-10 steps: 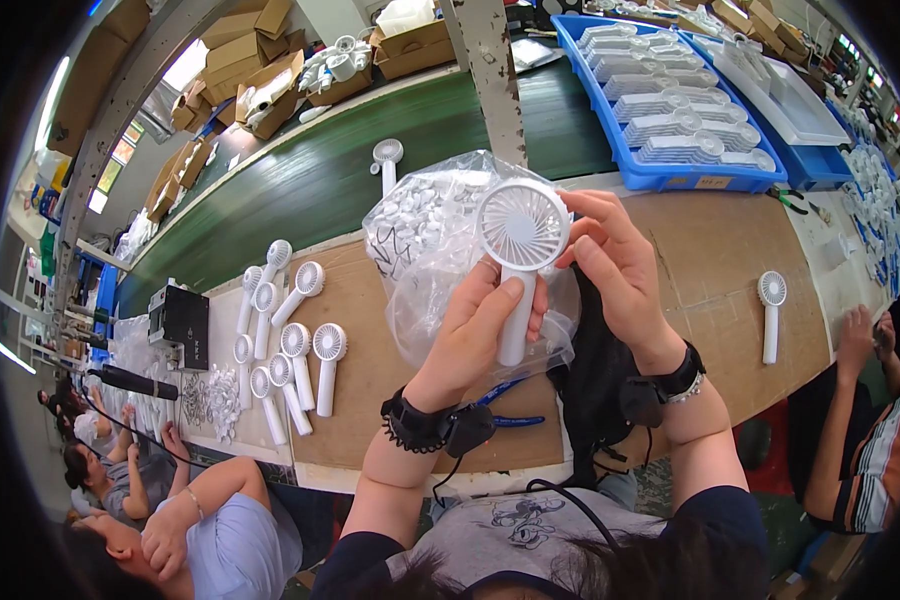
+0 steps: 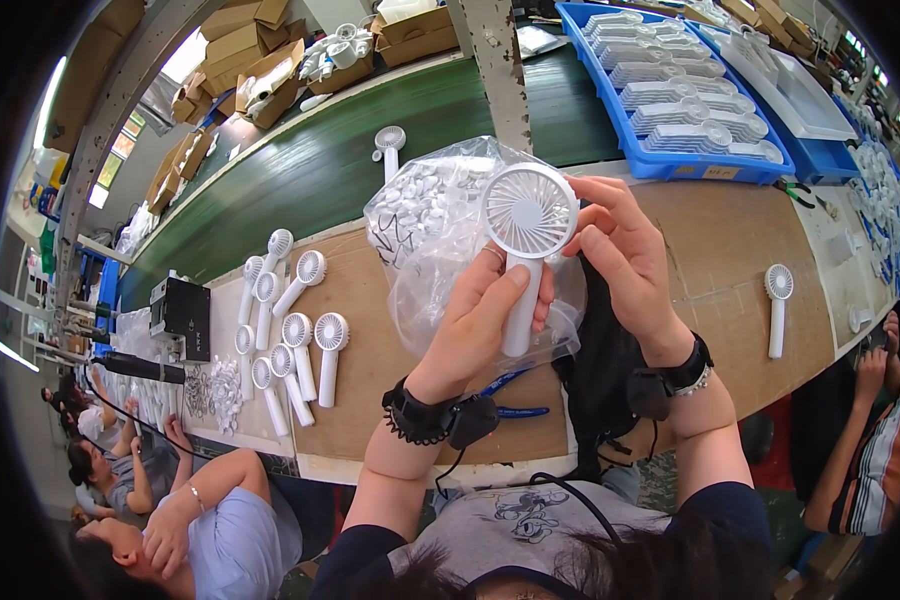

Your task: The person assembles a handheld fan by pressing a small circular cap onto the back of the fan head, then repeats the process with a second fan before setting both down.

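Note:
A white handheld fan point(image 2: 528, 208) stands almost upright in front of me, its round grille toward me. My left hand point(image 2: 478, 318) is wrapped round its handle, thumb across the front. At the right rim of the fan head is my right hand point(image 2: 630, 265), fingers bent and apart, the fingertips at or very near the edge; contact is hard to make out. Behind the fan lies a clear plastic bag point(image 2: 410, 205) full of small white parts. Blue-handled pliers point(image 2: 522, 412) rest on the table below my left hand, partly covered by my wrist.
Several white fans point(image 2: 330, 335) lie at the left beside a black box point(image 2: 182, 320); another fan point(image 2: 778, 285) lies right. A blue crate point(image 2: 705, 170) holds stacked white parts. A green conveyor belt point(image 2: 270, 215) runs behind a metal post point(image 2: 498, 85). Co-workers sit at both sides.
The view has shifted slightly. My left hand still grips the fan; my right hand stays at its rim, with its fingers slightly moved.

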`<state>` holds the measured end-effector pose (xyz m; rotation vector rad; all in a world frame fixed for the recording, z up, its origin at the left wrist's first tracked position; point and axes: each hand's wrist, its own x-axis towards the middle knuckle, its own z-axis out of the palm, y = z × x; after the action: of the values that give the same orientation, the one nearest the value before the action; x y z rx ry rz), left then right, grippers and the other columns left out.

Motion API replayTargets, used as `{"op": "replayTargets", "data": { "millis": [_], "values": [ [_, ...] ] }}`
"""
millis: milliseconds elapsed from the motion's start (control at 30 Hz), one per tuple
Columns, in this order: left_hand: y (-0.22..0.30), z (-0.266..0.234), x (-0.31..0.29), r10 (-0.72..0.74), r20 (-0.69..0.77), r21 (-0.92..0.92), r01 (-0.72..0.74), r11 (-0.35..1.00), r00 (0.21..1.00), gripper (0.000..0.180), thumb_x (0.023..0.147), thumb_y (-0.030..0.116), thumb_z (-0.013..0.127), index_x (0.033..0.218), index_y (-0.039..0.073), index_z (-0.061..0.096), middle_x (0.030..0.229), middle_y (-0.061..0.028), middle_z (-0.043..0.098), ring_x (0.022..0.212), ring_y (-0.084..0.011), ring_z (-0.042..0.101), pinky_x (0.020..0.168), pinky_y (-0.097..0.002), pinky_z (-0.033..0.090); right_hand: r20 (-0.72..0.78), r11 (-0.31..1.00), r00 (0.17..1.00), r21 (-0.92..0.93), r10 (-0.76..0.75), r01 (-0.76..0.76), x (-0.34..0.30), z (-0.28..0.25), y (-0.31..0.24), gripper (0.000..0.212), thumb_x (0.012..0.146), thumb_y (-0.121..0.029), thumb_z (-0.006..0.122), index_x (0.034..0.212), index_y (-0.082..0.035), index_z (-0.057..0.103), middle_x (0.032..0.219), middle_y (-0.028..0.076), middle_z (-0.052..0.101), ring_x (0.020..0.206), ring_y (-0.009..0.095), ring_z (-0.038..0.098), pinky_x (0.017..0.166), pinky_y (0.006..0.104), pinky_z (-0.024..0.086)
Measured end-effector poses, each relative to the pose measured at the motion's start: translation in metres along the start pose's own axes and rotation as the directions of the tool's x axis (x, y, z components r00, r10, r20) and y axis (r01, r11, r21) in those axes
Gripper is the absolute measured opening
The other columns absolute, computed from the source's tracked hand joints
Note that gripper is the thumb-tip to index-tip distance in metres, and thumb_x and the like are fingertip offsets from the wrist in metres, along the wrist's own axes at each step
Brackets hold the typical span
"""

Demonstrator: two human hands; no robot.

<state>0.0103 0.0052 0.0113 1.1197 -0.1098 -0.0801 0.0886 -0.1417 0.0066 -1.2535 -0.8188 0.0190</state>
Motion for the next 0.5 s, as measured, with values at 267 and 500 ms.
{"op": "replayTargets", "data": {
  "millis": [267, 500],
  "values": [
    [-0.0002, -0.0004, 0.0001, 0.009, 0.009, -0.008, -0.009, 1.0, 1.0, 0.028, 0.091, 0.015, 0.038, 0.116, 0.002, 0.039, 0.086, -0.0041, 0.051, 0.07, -0.008, 0.048, 0.063, -0.0218, 0.042, 0.005, 1.0, 1.0, 0.008, 0.001, -0.001, 0.0, 0.0002, 0.0001, 0.037, 0.086, -0.012, 0.046, 0.12, 0.003, 0.044, 0.117, 0.009, 0.043, 0.082, 0.01, 0.051, 0.072, 0.0231, 0.043],
    [-0.0002, -0.0005, 0.0001, 0.002, 0.014, -0.006, -0.002, 1.0, 1.0, 0.028, 0.091, 0.015, 0.038, 0.116, 0.003, 0.039, 0.085, -0.0039, 0.051, 0.07, -0.0078, 0.048, 0.063, -0.0217, 0.043, 0.011, 1.0, 1.0, 0.009, 0.002, -0.002, 0.0006, -0.0005, -0.0009, 0.038, 0.086, -0.012, 0.046, 0.12, 0.003, 0.044, 0.117, 0.009, 0.043, 0.083, 0.01, 0.051, 0.072, 0.023, 0.043]
  ]
}}
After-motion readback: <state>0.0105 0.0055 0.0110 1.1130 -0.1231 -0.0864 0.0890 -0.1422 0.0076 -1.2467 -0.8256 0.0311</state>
